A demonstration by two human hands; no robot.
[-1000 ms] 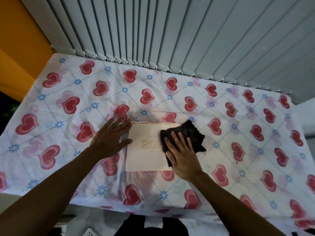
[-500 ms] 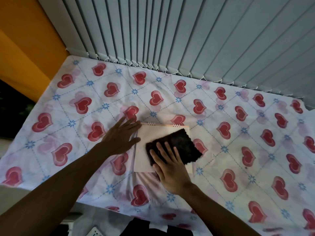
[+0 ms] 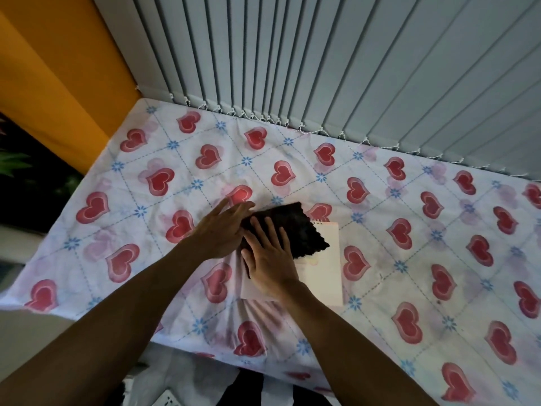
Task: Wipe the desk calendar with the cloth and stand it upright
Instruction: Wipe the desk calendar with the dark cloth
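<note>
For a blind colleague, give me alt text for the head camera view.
A right hand presses a dark cloth onto a desk calendar lying flat on a heart-print tablecloth, the left hand flat beside it.

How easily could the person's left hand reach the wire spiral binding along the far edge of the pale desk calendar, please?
Probably not directly. The left hand rests at the calendar's left side, but the dark cloth and the right hand pressing it cover most of that edge; only the binding's right end shows.
</note>
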